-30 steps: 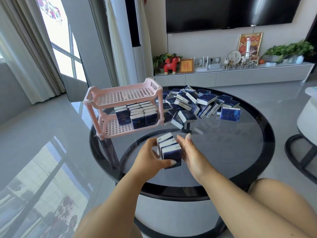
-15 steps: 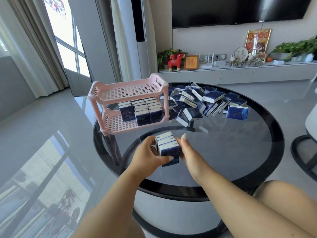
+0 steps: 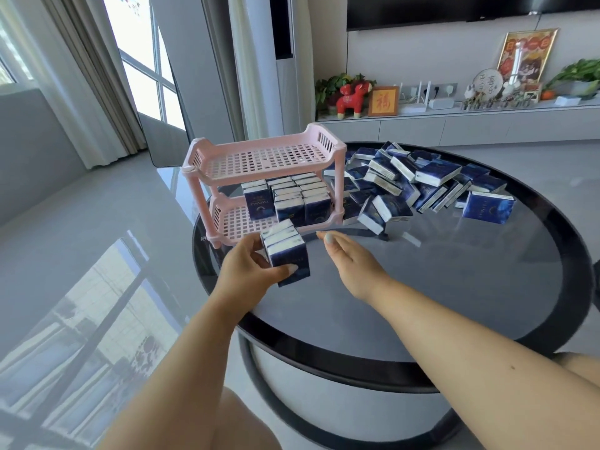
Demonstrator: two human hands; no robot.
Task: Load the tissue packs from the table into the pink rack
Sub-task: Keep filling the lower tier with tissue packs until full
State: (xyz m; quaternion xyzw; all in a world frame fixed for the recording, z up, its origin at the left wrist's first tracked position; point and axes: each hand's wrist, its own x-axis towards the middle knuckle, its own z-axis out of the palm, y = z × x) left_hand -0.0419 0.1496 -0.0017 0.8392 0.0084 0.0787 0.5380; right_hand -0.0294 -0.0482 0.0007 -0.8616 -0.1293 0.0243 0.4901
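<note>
A pink two-shelf rack [image 3: 264,147] stands at the left rim of the round dark glass table [image 3: 454,280]. Its top shelf is bare; the lower shelf holds several dark blue tissue packs [image 3: 292,198] standing in rows. My left hand [image 3: 248,271] grips a small stack of blue tissue packs [image 3: 287,251] just in front of the rack's lower shelf. My right hand [image 3: 349,263] hovers to the right of the stack with fingers relaxed, apart from it and holding nothing. A loose pile of tissue packs [image 3: 406,180] lies on the table to the right of the rack.
One tissue pack [image 3: 488,207] stands alone at the pile's right edge. A low TV cabinet [image 3: 454,125] with a red toy animal, frames and plants runs along the back wall. Glossy grey floor lies to the left. My knees show below the table's near edge.
My left hand has carried the stack forward and left, up to the rack's lower shelf. My right hand has come off the stack and now hangs apart from it.
</note>
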